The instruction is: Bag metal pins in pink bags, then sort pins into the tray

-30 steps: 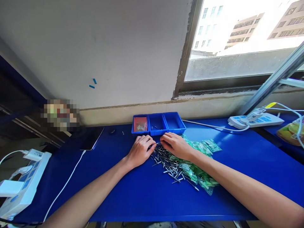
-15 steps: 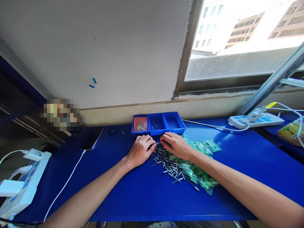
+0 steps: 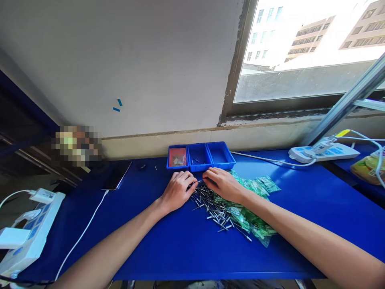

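At the far edge of a pile of loose metal blind rivets (image 3: pixel 215 210), my left hand (image 3: pixel 179 188) is closed, thumb and fingers pinched together. My right hand (image 3: pixel 222 184) faces it with curled fingers, resting over the pile's upper part. Between the two sets of fingertips runs a thin rivet (image 3: pixel 200 182), its ends hidden in the fingers. Small clear-green plastic bags (image 3: pixel 255 222) with contents lie under and beside my right forearm.
Three joined blue bins (image 3: pixel 222 154) stand behind my hands; the left one holds a red packet (image 3: pixel 177 156), the middle one a few rivets. A phone (image 3: pixel 117 175) charges at left. Power strips (image 3: pixel 325 150) sit at both sides. A window is at upper right.
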`<state>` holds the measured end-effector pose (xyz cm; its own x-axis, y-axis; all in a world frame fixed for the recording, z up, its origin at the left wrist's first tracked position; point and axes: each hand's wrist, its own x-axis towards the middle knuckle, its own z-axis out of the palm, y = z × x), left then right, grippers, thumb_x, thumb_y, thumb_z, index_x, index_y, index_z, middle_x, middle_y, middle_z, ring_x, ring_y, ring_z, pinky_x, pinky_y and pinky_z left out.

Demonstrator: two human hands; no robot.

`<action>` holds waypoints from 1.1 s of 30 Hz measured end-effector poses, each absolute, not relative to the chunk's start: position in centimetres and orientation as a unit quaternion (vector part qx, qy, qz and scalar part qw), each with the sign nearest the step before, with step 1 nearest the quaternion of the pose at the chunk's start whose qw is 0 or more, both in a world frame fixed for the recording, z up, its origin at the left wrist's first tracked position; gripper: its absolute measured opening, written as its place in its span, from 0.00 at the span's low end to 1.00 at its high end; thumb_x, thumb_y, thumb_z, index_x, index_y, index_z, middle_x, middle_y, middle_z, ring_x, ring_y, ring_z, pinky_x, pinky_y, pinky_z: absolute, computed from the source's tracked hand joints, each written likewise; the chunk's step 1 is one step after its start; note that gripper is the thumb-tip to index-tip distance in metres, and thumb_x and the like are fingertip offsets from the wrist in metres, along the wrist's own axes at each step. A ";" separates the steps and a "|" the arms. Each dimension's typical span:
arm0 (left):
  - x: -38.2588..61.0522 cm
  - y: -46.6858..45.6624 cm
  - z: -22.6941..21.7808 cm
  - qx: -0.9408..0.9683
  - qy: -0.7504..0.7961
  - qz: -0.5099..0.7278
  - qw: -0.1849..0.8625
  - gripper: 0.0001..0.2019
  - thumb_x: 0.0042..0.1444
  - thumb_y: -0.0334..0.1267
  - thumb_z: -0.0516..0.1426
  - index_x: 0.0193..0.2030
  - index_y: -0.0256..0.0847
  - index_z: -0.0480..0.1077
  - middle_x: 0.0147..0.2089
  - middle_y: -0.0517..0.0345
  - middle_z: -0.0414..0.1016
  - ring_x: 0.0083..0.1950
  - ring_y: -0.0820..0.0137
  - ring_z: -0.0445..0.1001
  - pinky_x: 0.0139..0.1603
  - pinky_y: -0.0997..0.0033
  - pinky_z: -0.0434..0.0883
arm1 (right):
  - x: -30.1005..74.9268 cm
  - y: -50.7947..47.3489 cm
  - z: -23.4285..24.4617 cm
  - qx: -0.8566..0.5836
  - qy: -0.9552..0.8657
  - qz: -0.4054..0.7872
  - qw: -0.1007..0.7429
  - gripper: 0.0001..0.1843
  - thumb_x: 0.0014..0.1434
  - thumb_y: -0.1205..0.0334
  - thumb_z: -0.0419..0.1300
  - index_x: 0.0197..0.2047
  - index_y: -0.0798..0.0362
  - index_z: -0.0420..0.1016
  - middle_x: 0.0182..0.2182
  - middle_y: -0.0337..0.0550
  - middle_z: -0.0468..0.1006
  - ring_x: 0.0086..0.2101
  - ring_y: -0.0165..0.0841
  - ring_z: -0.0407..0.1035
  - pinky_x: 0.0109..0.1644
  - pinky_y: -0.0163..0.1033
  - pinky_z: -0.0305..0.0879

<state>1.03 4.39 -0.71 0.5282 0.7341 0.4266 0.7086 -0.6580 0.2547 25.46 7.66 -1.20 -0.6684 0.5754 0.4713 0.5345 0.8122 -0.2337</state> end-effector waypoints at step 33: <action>1.0 4.5 -0.9 0.874 0.412 0.257 0.019 0.10 0.75 0.41 0.53 0.47 0.43 0.75 0.47 0.56 0.78 0.49 0.64 0.74 0.53 0.58 0.66 | 25.5 7.7 -1.3 -0.299 -0.916 0.040 0.265 0.09 0.78 0.59 0.51 0.48 0.50 0.70 0.39 0.45 0.76 0.39 0.38 0.69 0.47 0.43 0.64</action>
